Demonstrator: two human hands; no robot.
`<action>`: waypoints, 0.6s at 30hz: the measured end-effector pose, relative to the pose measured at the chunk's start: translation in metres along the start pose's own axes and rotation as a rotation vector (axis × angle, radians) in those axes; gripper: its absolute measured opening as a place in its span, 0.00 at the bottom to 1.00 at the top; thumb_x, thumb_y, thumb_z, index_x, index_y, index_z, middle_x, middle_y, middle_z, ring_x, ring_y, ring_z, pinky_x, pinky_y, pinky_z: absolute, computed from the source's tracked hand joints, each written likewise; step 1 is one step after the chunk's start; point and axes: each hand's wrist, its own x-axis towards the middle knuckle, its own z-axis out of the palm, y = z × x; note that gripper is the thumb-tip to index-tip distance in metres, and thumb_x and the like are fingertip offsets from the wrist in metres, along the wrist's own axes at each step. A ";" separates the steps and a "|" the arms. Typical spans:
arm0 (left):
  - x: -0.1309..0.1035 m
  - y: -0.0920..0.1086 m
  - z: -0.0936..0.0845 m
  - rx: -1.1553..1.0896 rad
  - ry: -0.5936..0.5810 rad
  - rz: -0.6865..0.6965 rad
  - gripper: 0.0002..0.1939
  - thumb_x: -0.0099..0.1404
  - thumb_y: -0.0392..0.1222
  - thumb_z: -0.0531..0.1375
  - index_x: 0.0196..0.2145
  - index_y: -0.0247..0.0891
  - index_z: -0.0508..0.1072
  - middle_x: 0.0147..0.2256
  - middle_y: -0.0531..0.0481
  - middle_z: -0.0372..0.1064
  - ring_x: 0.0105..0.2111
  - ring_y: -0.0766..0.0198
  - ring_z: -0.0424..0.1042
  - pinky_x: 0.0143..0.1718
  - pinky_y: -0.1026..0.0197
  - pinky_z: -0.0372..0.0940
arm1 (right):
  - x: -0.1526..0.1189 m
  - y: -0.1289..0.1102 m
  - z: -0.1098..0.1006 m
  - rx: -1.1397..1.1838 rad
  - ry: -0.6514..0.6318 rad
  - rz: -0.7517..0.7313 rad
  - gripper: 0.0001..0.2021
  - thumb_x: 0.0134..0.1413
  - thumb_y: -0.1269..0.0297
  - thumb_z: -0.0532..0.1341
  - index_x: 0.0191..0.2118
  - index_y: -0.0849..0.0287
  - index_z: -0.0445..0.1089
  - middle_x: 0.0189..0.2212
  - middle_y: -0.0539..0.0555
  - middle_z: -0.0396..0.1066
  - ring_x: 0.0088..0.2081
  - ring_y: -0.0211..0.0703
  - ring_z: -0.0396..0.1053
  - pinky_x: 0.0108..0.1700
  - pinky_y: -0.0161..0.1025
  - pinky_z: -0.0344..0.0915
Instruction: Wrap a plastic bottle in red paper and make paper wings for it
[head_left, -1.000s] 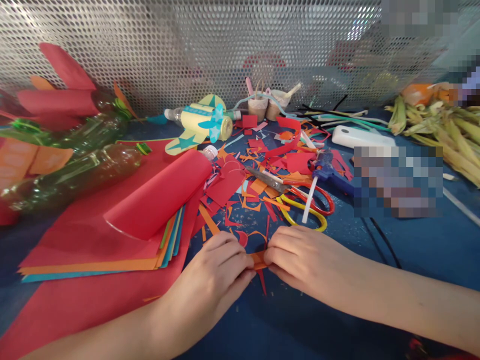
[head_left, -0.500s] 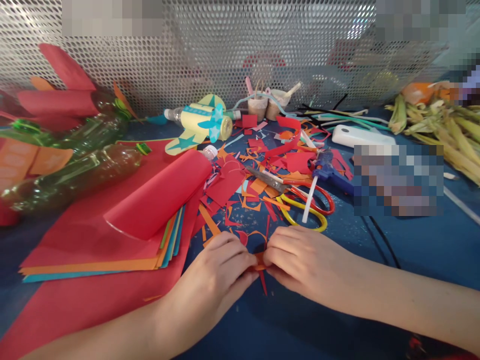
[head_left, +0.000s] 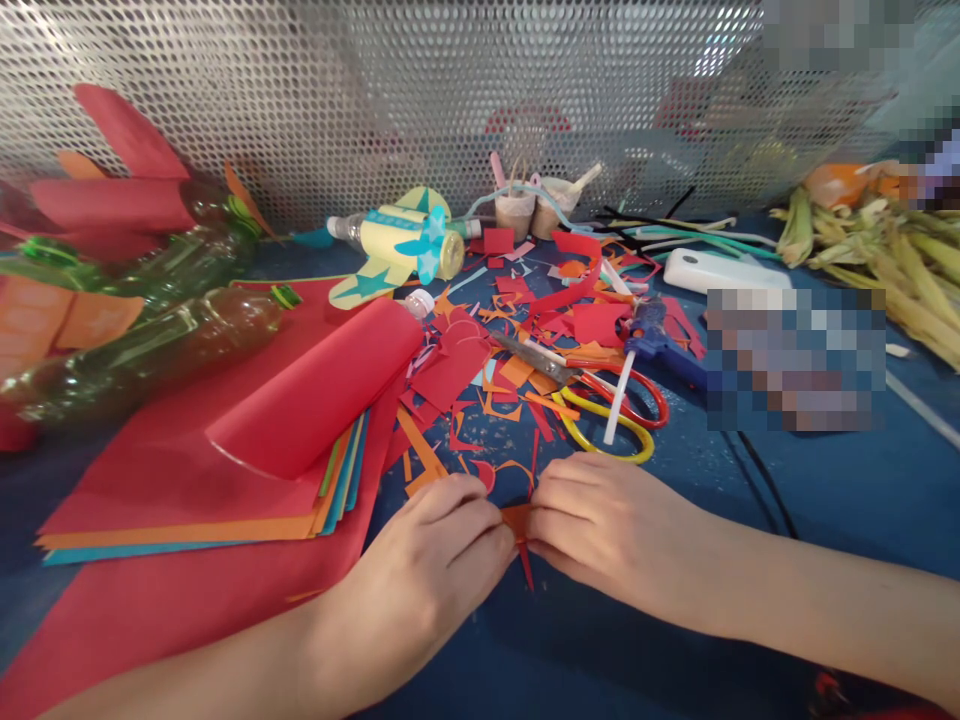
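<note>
Between my two hands is a small piece of orange paper (head_left: 517, 522), mostly covered by my fingers. My left hand (head_left: 442, 545) pinches its left side, and my right hand (head_left: 600, 520) grips the right side. Thin red paper strips (head_left: 527, 568) lie on the blue table just under it. Beyond my right hand rest scissors (head_left: 604, 390) with red and yellow handles, and a white glue stick pokes out of a blue glue gun (head_left: 651, 335). A bottle wrapped in red paper (head_left: 319, 395) lies on a stack of coloured sheets (head_left: 187, 510) to the left.
Red and orange paper scraps (head_left: 454, 370) cover the table's middle. Green plastic bottles (head_left: 150, 345) lie at the left, and a bottle plane with yellow paper (head_left: 386, 243) is farther back. Corn husks (head_left: 892, 265) and a white device (head_left: 727, 271) are at the right, before a perforated metal screen (head_left: 420, 90).
The fingers of my left hand have shifted slightly on the orange paper, and the wrist has turned a little. My right hand is almost still.
</note>
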 end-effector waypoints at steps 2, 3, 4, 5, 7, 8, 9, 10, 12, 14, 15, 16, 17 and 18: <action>-0.001 0.000 0.001 0.003 0.001 -0.005 0.20 0.69 0.26 0.44 0.30 0.38 0.72 0.26 0.53 0.70 0.30 0.65 0.69 0.42 0.59 0.68 | 0.000 0.000 -0.001 0.012 -0.006 -0.005 0.09 0.62 0.72 0.54 0.32 0.61 0.69 0.28 0.51 0.68 0.32 0.41 0.63 0.34 0.40 0.61; -0.001 -0.001 0.001 -0.004 -0.001 -0.008 0.19 0.69 0.27 0.45 0.31 0.38 0.72 0.27 0.52 0.70 0.31 0.65 0.69 0.42 0.59 0.68 | 0.000 0.000 -0.001 0.014 -0.004 -0.008 0.10 0.63 0.72 0.54 0.32 0.61 0.69 0.29 0.51 0.68 0.32 0.41 0.63 0.34 0.39 0.61; -0.001 -0.001 0.001 -0.015 0.001 -0.009 0.18 0.69 0.27 0.45 0.31 0.38 0.72 0.27 0.52 0.70 0.31 0.64 0.70 0.41 0.59 0.69 | 0.000 0.000 -0.002 0.015 -0.003 -0.009 0.10 0.63 0.72 0.53 0.32 0.61 0.69 0.30 0.51 0.68 0.32 0.41 0.63 0.35 0.39 0.61; -0.002 -0.001 0.000 -0.025 0.003 -0.010 0.18 0.69 0.28 0.46 0.31 0.38 0.73 0.28 0.51 0.71 0.32 0.64 0.70 0.41 0.59 0.69 | 0.001 0.000 -0.002 0.015 -0.004 -0.009 0.10 0.63 0.72 0.53 0.33 0.61 0.70 0.30 0.51 0.68 0.33 0.41 0.63 0.35 0.39 0.62; -0.002 -0.001 -0.001 -0.038 0.009 -0.012 0.17 0.69 0.28 0.47 0.32 0.37 0.73 0.28 0.50 0.71 0.33 0.63 0.70 0.40 0.59 0.70 | 0.001 0.000 -0.002 0.001 -0.010 -0.004 0.11 0.63 0.73 0.52 0.35 0.62 0.71 0.30 0.52 0.68 0.32 0.42 0.63 0.35 0.40 0.62; -0.002 -0.001 -0.001 -0.041 0.010 -0.015 0.17 0.69 0.28 0.47 0.32 0.37 0.73 0.28 0.50 0.71 0.33 0.63 0.70 0.40 0.59 0.70 | 0.001 -0.001 -0.002 -0.013 -0.011 -0.003 0.11 0.63 0.74 0.52 0.35 0.62 0.71 0.29 0.53 0.69 0.32 0.42 0.63 0.34 0.40 0.62; -0.002 -0.001 -0.002 -0.044 0.009 -0.018 0.17 0.69 0.28 0.47 0.32 0.37 0.73 0.28 0.50 0.71 0.33 0.63 0.70 0.40 0.59 0.70 | 0.002 -0.001 -0.001 -0.028 -0.009 -0.002 0.12 0.63 0.74 0.52 0.35 0.63 0.72 0.29 0.53 0.69 0.31 0.43 0.63 0.34 0.40 0.63; -0.002 -0.001 -0.002 -0.049 0.007 -0.021 0.17 0.69 0.28 0.47 0.32 0.37 0.73 0.28 0.50 0.71 0.32 0.62 0.70 0.39 0.59 0.70 | 0.001 -0.001 -0.001 -0.042 -0.010 -0.002 0.12 0.63 0.74 0.52 0.35 0.63 0.72 0.28 0.54 0.69 0.31 0.43 0.63 0.33 0.41 0.63; -0.002 -0.001 -0.003 -0.064 0.011 -0.023 0.17 0.69 0.29 0.47 0.33 0.36 0.74 0.28 0.49 0.72 0.32 0.62 0.71 0.39 0.59 0.70 | 0.001 0.000 -0.002 -0.055 -0.021 -0.008 0.10 0.62 0.74 0.53 0.35 0.63 0.72 0.28 0.54 0.69 0.31 0.44 0.64 0.33 0.41 0.63; -0.001 -0.001 -0.003 -0.081 0.020 -0.029 0.16 0.69 0.29 0.47 0.33 0.36 0.74 0.28 0.49 0.72 0.32 0.62 0.71 0.38 0.59 0.70 | 0.000 0.000 -0.003 -0.056 -0.040 -0.007 0.08 0.60 0.74 0.55 0.34 0.63 0.72 0.28 0.53 0.69 0.31 0.43 0.65 0.33 0.41 0.64; 0.000 0.000 -0.004 -0.087 0.030 -0.035 0.15 0.69 0.30 0.48 0.33 0.36 0.74 0.28 0.49 0.72 0.32 0.63 0.71 0.38 0.59 0.70 | 0.000 0.000 -0.004 -0.057 -0.049 -0.003 0.07 0.59 0.75 0.56 0.33 0.63 0.72 0.27 0.53 0.69 0.30 0.43 0.65 0.32 0.40 0.63; 0.000 0.000 -0.004 -0.092 0.039 -0.039 0.15 0.69 0.30 0.48 0.34 0.36 0.74 0.28 0.50 0.72 0.31 0.63 0.71 0.38 0.59 0.70 | 0.000 0.000 -0.005 -0.059 -0.056 0.004 0.07 0.58 0.75 0.57 0.32 0.63 0.71 0.27 0.52 0.69 0.30 0.43 0.64 0.31 0.40 0.63; 0.001 0.000 -0.005 -0.093 0.046 -0.040 0.15 0.69 0.30 0.48 0.34 0.36 0.74 0.28 0.50 0.73 0.31 0.63 0.71 0.38 0.59 0.70 | 0.000 0.000 -0.006 -0.060 -0.062 0.010 0.07 0.58 0.76 0.57 0.31 0.63 0.71 0.26 0.52 0.68 0.29 0.43 0.64 0.30 0.40 0.63; 0.001 0.001 -0.005 -0.092 0.051 -0.038 0.15 0.70 0.30 0.48 0.34 0.37 0.74 0.29 0.50 0.73 0.31 0.63 0.71 0.38 0.58 0.70 | 0.000 0.000 -0.006 -0.058 -0.068 0.015 0.08 0.58 0.77 0.57 0.30 0.62 0.70 0.26 0.52 0.68 0.28 0.42 0.64 0.29 0.39 0.62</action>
